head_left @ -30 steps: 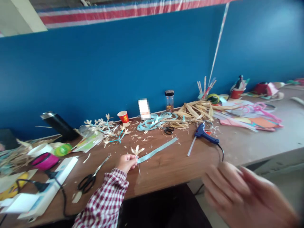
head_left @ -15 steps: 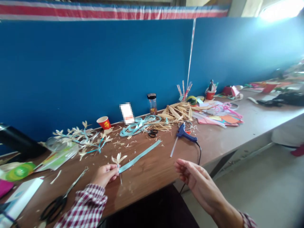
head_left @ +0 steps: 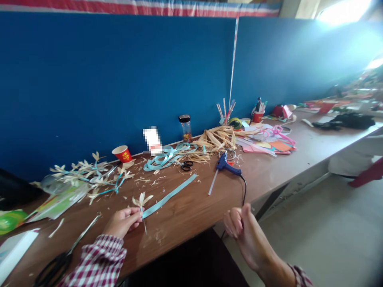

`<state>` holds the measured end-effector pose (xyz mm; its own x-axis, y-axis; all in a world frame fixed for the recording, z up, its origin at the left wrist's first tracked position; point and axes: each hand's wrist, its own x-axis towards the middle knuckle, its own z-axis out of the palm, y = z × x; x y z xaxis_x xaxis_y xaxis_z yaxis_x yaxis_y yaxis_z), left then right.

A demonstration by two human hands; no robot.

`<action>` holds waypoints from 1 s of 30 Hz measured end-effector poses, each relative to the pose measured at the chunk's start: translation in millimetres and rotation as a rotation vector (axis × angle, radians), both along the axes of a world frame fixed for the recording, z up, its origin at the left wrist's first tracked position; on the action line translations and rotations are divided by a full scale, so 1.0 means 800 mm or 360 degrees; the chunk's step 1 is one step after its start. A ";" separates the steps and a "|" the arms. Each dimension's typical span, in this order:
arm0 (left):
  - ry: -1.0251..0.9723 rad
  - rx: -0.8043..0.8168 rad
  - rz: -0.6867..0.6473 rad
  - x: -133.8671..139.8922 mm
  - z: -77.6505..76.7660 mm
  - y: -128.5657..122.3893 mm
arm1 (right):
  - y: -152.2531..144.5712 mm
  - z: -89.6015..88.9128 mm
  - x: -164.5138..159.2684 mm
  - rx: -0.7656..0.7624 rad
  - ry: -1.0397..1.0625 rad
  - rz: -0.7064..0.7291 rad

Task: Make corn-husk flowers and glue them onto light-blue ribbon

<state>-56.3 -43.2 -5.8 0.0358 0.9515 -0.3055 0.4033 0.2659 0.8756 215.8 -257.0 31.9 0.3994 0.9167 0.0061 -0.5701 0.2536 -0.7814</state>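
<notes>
Between the thumb and fingers of my left hand [head_left: 124, 221] is a pale corn-husk flower [head_left: 141, 200] on a thin stem. A light blue ribbon strip [head_left: 170, 195] runs from the flower's base out to the right across the table. My right hand [head_left: 241, 227] hangs by the table's front edge, its fingers curled in and its thumb raised; nothing shows in it. The closest tool to it is a blue glue gun [head_left: 227, 165], lying with a clear glue stick [head_left: 213, 182] and a black cord.
Large scissors [head_left: 60, 261] lie at the left front. Behind are finished flower sprays [head_left: 104, 175], a red paper cup [head_left: 122, 154], coiled ribbon [head_left: 158, 160], small scissors [head_left: 187, 165], a jar [head_left: 185, 129] and dried husks [head_left: 218, 139]. A blue partition [head_left: 119, 79] stands behind the table.
My right hand has curled its fingers inward and its thumb has risen. The left hand keeps hold of the flower and ribbon. The whole view has shifted slightly.
</notes>
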 end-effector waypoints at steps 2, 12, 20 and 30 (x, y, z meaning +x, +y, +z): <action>-0.0011 -0.0007 0.0000 0.000 0.000 0.000 | -0.001 0.003 0.002 -0.0006 0.0096 0.0086; -0.0038 -0.0047 -0.0006 -0.004 -0.006 0.004 | -0.006 0.017 -0.015 -0.0038 0.0062 0.0193; -0.0023 -0.0074 -0.0011 -0.002 -0.001 0.005 | -0.004 0.008 -0.019 -0.0145 -0.0101 0.0087; -0.0038 -0.0189 -0.0027 -0.001 0.010 0.006 | -0.009 -0.003 0.077 -0.0063 -0.0613 -0.0920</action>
<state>-57.0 -38.4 1.8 0.0603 0.9078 -0.4150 0.3878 0.3618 0.8478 277.5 -264.5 29.1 0.7999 0.5600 0.2160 -0.0327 0.4000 -0.9159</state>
